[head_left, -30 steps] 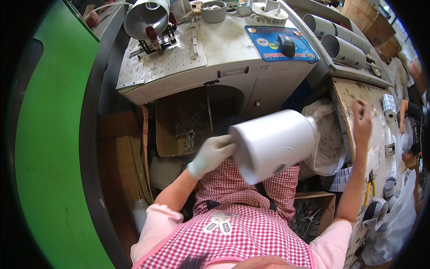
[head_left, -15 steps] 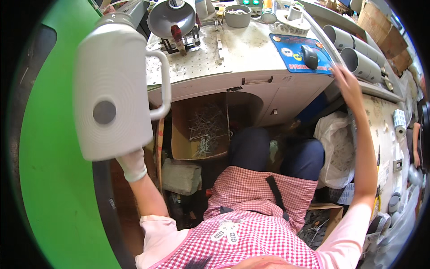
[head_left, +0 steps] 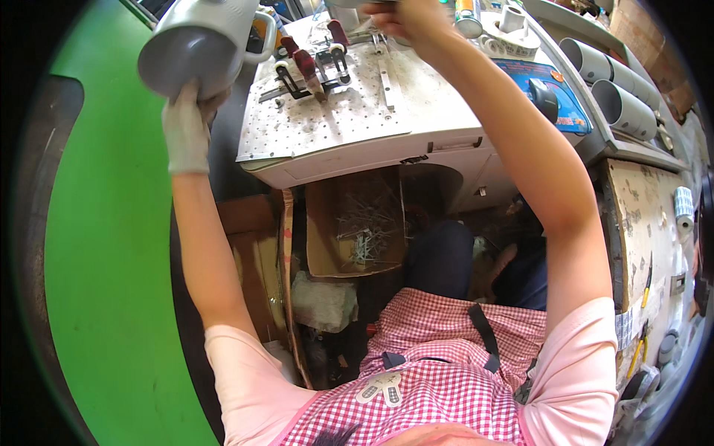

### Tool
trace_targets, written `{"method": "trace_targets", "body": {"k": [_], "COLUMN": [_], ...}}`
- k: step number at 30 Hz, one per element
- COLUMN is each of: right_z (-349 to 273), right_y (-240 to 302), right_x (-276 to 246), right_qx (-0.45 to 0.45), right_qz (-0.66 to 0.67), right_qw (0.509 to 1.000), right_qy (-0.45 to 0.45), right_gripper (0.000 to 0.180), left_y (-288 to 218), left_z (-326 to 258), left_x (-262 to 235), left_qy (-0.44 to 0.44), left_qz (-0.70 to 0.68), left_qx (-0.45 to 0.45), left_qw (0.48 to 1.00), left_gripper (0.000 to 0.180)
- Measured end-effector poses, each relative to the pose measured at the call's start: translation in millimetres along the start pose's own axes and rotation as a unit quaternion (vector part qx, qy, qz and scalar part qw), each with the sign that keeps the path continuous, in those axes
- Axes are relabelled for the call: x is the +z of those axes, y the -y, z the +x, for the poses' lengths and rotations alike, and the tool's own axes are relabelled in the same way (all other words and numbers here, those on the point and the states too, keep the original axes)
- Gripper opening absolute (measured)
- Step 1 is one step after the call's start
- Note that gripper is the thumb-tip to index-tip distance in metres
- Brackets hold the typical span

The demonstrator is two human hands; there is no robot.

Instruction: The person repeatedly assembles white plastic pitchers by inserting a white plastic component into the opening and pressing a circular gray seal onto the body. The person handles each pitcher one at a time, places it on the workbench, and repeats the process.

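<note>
My left hand, in a white glove, grips a grey plastic jug at the rim of its open end, over the edge of the green surface. The jug is tilted so its hollow inside shows, and its loop handle points right. My bare right hand reaches to the far side of the workbench, fingers curled. Beside its fingertips is a grey rounded thing, cut off by the top edge; what the fingers hold is hidden. Between my hands, a metal jig with red-handled clamps carries nothing on the perforated bench top.
On the bench lie a blue mouse pad with a black mouse, and a tape roll. Grey cylinders rest on the right shelf. A carton of thin scraps stands below. The green surface runs along the left.
My left hand has carried the jug farther away and tilted it. My right hand has swung left from beside the mouse pad. The grey cylinder is off the jig, and the view has shifted.
</note>
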State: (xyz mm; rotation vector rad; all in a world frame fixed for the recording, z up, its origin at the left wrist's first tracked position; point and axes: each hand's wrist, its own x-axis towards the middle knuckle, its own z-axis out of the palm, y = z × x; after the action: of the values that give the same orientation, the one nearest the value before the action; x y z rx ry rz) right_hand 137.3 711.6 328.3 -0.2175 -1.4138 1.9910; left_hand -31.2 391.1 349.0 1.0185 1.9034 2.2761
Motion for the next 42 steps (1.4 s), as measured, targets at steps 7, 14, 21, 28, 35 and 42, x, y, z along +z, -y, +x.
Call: {"method": "trace_targets", "body": {"k": [7, 14, 21, 28, 35, 42], "right_z": [-251, -375, -428, -453, -482, -448], "right_y": [61, 83, 64, 58, 75, 156], "right_x": [-101, -146, -185, -190, -184, -266], "right_qx": [0.030, -0.004, -0.067, -0.057, -0.057, -0.088], "right_qz": [-0.002, -0.108, -0.191, -0.149, -0.096, -0.040], "right_qw": [0.995, 0.948, 0.904, 0.878, 0.906, 0.928], "right_qy": [-0.094, -0.300, -0.378, -0.451, -0.408, -0.360], "right_gripper": [0.020, 0.025, 0.026, 0.030, 0.030, 0.018], "left_y": [65, 81, 73, 68, 53, 50], "left_z": [87, 96, 106, 92, 48, -185], "left_x": [48, 42, 19, 29, 35, 91], "left_qy": [0.043, 0.076, 0.146, 0.174, 0.209, 0.003], "left_qz": [0.156, 0.261, 0.289, 0.331, 0.299, 0.080], "left_qx": [-0.073, -0.045, -0.108, -0.110, 0.009, 0.042], "left_qw": [0.984, 0.961, 0.940, 0.921, 0.931, 0.996], "left_gripper": [0.044, 0.037, 0.041, 0.047, 0.051, 0.030]}}
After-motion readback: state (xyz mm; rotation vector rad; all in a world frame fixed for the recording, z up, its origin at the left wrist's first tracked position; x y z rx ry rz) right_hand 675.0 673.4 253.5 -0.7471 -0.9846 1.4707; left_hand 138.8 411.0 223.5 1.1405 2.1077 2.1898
